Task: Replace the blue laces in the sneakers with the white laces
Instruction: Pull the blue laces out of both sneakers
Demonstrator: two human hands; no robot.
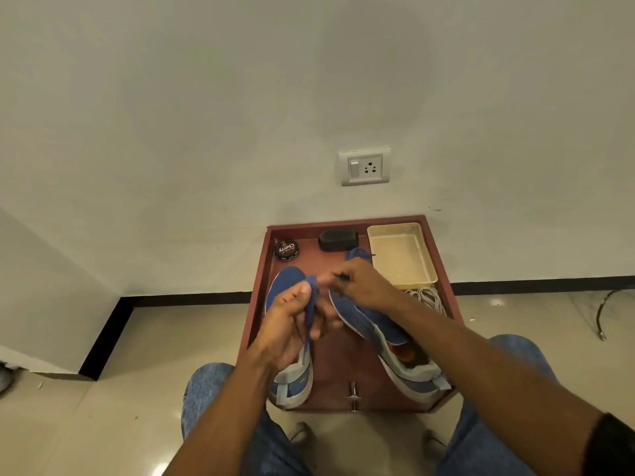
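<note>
A seated person in jeans bends over a low reddish-brown table (347, 359) set against a pale wall, two blue sneakers lying on it side by side. The left hand (292, 324) is curled around a strip of blue lace (311, 304) above the left sneaker (287, 280), thumb pressing it; whether that lace is already free of the eyelets cannot be told. The right hand (359, 283) hovers over the toe of the right sneaker (378, 324), its fingertips pinching something small and dark, apparently a lace end, though blur hides the detail. The white laces (427, 298) lie in a loose bundle on the table's right edge, just in front of a cream plastic tray (402, 255), untouched and well apart from either hand. A round tin of shoe polish (286, 249) and a black brush (337, 240) sit at the back of the table. Judging by this, the job is in its first stage: blue laces are being pulled out, and no white lace has been threaded into either shoe.
</note>
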